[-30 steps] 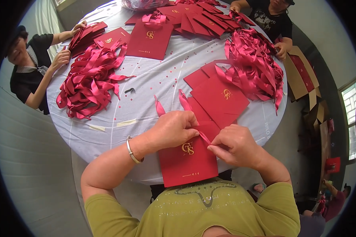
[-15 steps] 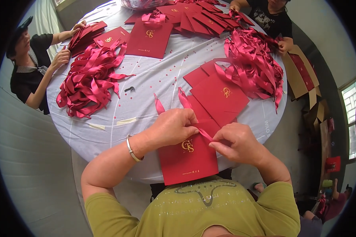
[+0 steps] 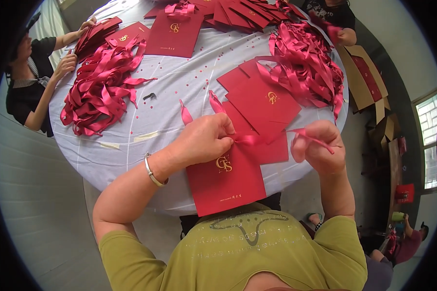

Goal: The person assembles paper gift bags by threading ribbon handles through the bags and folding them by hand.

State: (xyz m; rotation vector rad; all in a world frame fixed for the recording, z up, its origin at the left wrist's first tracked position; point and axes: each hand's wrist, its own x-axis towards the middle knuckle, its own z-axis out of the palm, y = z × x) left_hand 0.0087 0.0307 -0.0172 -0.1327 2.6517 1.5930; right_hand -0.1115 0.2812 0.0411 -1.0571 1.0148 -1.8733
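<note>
Outward from the bag (image 3: pixel 228 189), since the earlier frame, has swung the right hand (image 3: pixel 320 148), its curled fingers gripping a ribbon (image 3: pixel 247 140), partly blurred; the left hand (image 3: pixel 204 140) pinches the ribbon at the bag's top; the bag lies at the table's (image 3: pixel 126 157) near edge, just before the shirt (image 3: pixel 257 252); more bags (image 3: pixel 264 104) lie beyond.

A bright, gridded window (image 3: pixel 433 165) is set in the pale right-hand wall (image 3: pixel 417 56), beyond a grey floor (image 3: pixel 296 203).
</note>
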